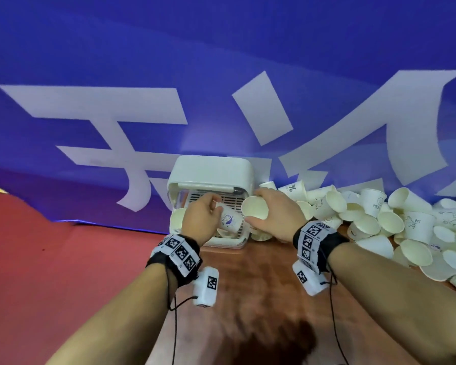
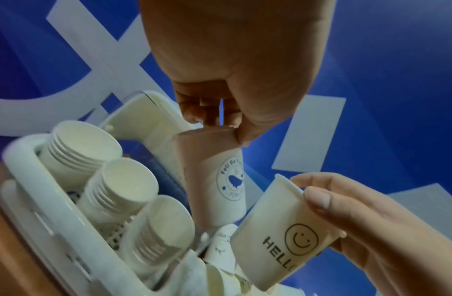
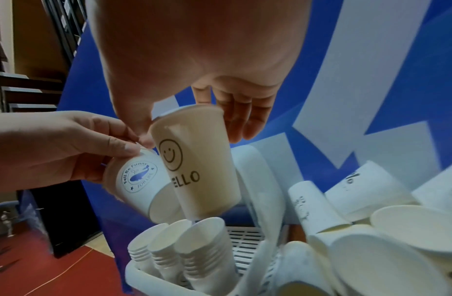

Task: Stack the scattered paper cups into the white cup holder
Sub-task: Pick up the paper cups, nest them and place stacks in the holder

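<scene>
Above the holder [image 1: 211, 177], two gripped cups [image 1: 231, 222].

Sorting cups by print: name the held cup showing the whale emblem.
The whale cup, pinched at its rim by the left hand; the right hand's cup shows a smiley.

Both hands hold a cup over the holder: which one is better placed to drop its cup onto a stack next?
Probably left. The left hand holds the whale cup directly above the holder's stacks; the right hand's HELLO cup sits further right.
</scene>
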A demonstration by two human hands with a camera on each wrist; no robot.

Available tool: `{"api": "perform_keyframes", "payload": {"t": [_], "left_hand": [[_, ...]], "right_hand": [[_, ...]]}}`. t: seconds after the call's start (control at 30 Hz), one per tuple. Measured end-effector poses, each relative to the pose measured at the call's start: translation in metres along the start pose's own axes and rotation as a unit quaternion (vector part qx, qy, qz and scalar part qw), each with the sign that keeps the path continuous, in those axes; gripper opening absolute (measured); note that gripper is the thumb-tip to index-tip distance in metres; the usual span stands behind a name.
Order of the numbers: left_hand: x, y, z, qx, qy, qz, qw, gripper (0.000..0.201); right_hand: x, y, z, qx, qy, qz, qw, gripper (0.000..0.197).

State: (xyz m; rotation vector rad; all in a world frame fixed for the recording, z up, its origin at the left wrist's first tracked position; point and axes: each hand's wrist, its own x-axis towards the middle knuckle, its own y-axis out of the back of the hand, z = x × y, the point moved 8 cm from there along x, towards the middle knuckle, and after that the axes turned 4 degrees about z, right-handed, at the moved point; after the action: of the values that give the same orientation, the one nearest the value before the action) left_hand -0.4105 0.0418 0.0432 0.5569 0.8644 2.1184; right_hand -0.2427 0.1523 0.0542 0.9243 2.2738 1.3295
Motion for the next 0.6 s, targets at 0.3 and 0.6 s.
{"api": "perform_keyframes", "payload": {"t": [0.3,0.6], "left_hand": [[-0.005,0.080,-0.088,0.018,0.058,0.086,0.994,0.026],[0.012,0.072,-0.133,0.034,0.057,0.059,0.996,0.021]], "right_hand": [[0.028,-0.058,-0.067,0.032,0.028,-0.017,0.999,0.073],[0.056,-0.075,-0.089,0.076,0.030,0.023,0.996,0.070]]}}
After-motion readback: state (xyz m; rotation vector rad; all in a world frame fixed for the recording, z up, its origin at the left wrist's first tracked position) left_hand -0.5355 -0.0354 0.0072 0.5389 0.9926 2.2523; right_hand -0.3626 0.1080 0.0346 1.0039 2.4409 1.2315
